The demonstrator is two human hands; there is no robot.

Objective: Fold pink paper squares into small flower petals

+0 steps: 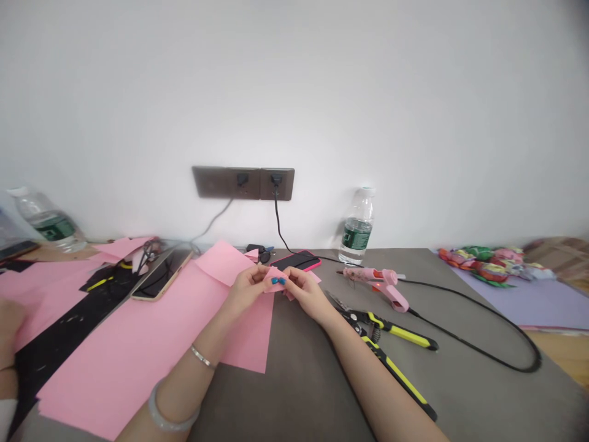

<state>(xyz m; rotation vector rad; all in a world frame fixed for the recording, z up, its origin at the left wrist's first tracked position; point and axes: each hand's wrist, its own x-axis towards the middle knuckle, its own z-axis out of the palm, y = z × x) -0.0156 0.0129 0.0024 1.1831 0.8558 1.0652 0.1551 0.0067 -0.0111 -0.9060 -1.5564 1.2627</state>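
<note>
Between both hands, above the grey table, is a small folded piece of pink paper (272, 286). My left hand (248, 287) pinches its left side, and my right hand (301, 287) pinches its right side. The thumbs, with blue nails, meet at the middle of the paper. Large pink sheets (151, 344) lie under and beside my left forearm. Just behind the hands rests a phone in a pink case (301, 260), partly covered by my right hand. Yellow-and-black pliers (391, 331) lie open beside my right forearm.
A pink glue gun (375, 279) with a looping black cord lies right of the hands. Water bottles stand at the wall, one right (358, 230), one left (48, 224). Another phone (162, 276) rests on pink paper. Colourful folded pieces (492, 265) lie far right. Another person's hand (10, 319) is at left.
</note>
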